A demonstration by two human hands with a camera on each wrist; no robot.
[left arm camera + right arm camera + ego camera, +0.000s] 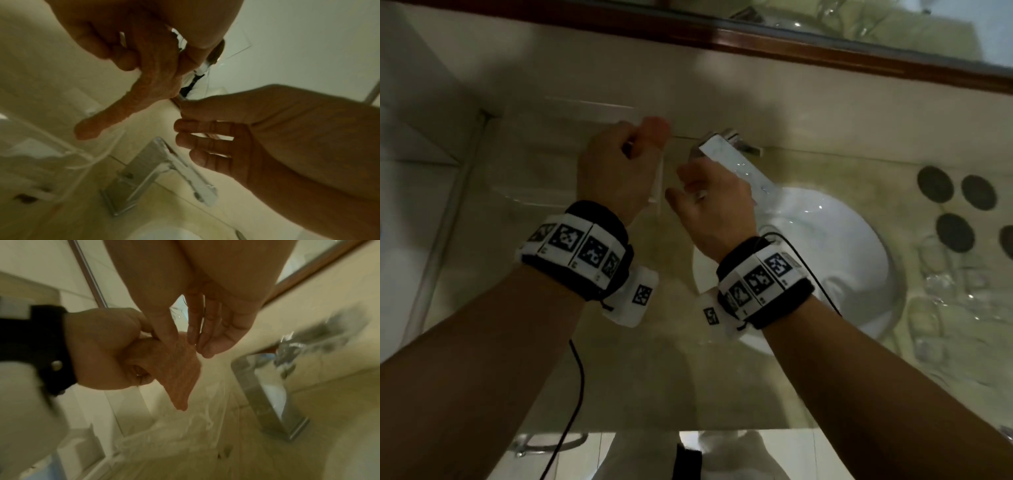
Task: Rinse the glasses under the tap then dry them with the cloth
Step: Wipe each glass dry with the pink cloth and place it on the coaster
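My left hand (613,164) is raised left of the tap (732,164) and grips an orange cloth (654,128). In the right wrist view the cloth (179,369) hangs as a point from my curled left fingers (102,345). My right hand (709,195) is just right of it, in front of the tap, fingers straight. Its fingertips (197,340) reach the cloth's top edge and hold nothing. Several clear glasses (941,294) stand on the counter right of the white sink (859,291). A blurred clear shape (180,426) lies below the cloth; I cannot tell what it is.
Dark round coasters (935,185) lie on the counter at the far right. A wood-framed mirror (825,51) runs along the wall behind the tap. A metal strip (448,219) edges the wall at the left. Cables hang from both wrist bands.
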